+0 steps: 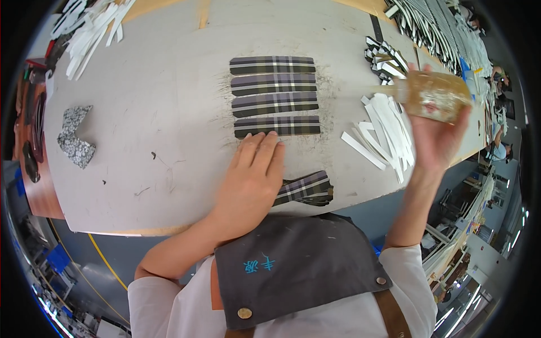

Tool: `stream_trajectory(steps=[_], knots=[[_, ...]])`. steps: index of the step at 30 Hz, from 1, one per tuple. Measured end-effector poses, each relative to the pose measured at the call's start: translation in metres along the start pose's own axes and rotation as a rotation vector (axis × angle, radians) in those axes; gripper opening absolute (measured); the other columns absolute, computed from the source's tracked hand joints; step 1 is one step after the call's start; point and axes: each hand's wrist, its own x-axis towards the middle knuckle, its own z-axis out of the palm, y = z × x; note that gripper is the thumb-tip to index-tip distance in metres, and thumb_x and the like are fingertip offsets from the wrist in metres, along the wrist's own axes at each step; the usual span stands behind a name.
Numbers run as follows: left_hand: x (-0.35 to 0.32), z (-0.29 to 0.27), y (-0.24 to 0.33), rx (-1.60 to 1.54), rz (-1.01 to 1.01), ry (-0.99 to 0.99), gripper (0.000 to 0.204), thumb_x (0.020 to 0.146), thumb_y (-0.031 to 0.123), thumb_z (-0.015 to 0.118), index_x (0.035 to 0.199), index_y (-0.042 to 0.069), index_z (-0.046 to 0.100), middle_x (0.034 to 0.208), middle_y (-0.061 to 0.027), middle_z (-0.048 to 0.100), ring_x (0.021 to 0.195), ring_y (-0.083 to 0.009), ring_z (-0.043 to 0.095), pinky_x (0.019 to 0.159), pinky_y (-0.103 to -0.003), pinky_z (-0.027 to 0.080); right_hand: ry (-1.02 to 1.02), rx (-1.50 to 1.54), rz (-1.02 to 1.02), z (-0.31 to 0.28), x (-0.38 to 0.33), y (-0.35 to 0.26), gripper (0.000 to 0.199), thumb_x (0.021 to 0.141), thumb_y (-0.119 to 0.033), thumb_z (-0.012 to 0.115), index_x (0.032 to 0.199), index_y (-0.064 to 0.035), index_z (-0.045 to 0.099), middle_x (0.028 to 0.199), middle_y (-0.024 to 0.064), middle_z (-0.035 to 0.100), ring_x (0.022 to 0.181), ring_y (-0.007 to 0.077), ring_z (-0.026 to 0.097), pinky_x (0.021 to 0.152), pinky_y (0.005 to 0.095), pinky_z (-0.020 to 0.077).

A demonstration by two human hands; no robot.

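My left hand (251,177) lies flat, its fingers stretched out and their tips touching the lower edge of the nearest plaid fabric strip (276,127). That strip is the lowest of several grey, black and white plaid strips (273,84), laid one above another in a column with pointed ends. Up at the right, my right hand (437,138) grips a clear squeeze bottle (437,97) of amber-brown contents, tilted on its side. Its pale nozzle (375,89) points left toward the strips. Beside my left wrist lies a small pile of similar plaid strips (310,188), partly hidden by the hand.
White strips (389,135) fan out below the bottle, and a black-and-white bundle (386,59) lies above them. A speckled grey fabric piece (78,138) is at the left of the grey tabletop (163,90). More white strips (96,34) lie at the far left; dark striped ones (428,25) far right.
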Motion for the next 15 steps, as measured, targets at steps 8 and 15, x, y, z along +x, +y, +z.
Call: stream_trajectory(steps=[8, 15], knots=[[0.0, 0.019, 0.01, 0.111, -0.078, -0.046, 0.05, 0.085, 0.025, 0.066, 0.119, -0.01, 0.055, 0.125, -0.0238, 0.05, 0.121, -0.0378, 0.046, 0.108, -0.051, 0.035, -0.186, -0.623, 0.084, 0.028, -0.034, 0.108, 0.061, 0.082, -0.009, 0.072, 0.134, -0.0006, 0.041, 0.125, 0.0146, 0.055, 0.118, 0.028, 0.054, 0.101, 0.0403, 0.0449], [0.001, 0.021, 0.011, 0.131, -0.092, -0.043, 0.056, 0.083, 0.028, 0.068, 0.121, -0.01, 0.054, 0.126, -0.0234, 0.05, 0.121, -0.0394, 0.046, 0.106, -0.053, 0.036, -0.307, -0.968, -0.026, 0.052, -0.043, 0.126, 0.076, 0.07, -0.008, 0.083, 0.129, 0.0032, 0.037, 0.114, 0.0129, 0.057, 0.102, 0.0192, 0.06, 0.087, 0.0323, 0.0505]])
